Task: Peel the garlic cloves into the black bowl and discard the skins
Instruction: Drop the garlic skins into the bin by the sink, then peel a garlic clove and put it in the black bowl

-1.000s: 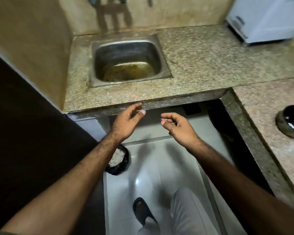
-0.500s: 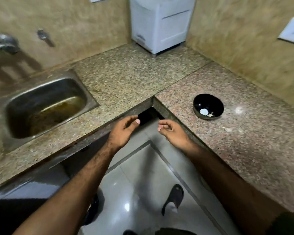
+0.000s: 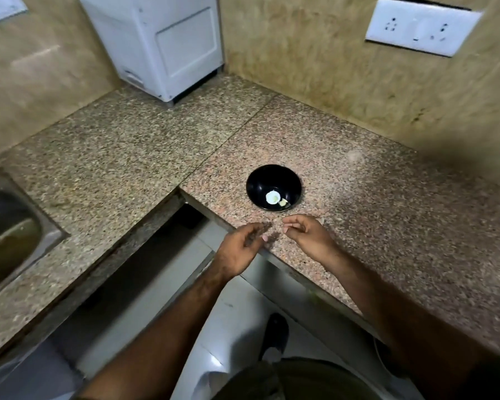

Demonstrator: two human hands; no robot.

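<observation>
Left hand (image 3: pixel 237 249): hovering at the counter (image 3: pixel 387 226) edge, fingers loosely curled, holding nothing
Right hand (image 3: pixel 309 235): hovering beside it, fingers loosely curled, apparently empty
Black bowl (image 3: pixel 260 180): sitting just beyond the hands, holding a garlic clove (image 3: pixel 272 197)

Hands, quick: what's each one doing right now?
Left hand: open, fingers loosely curled, holding nothing.
Right hand: fingers curled; cannot tell if it holds anything.

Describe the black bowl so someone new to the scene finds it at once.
Start at the L-shaped granite counter and take its pinkish right-hand slab, below the white socket plate. The black bowl sits near that slab's front edge, just beyond the hands. It is the only dark round dish there, holding a white piece and a yellowish bit.
</observation>
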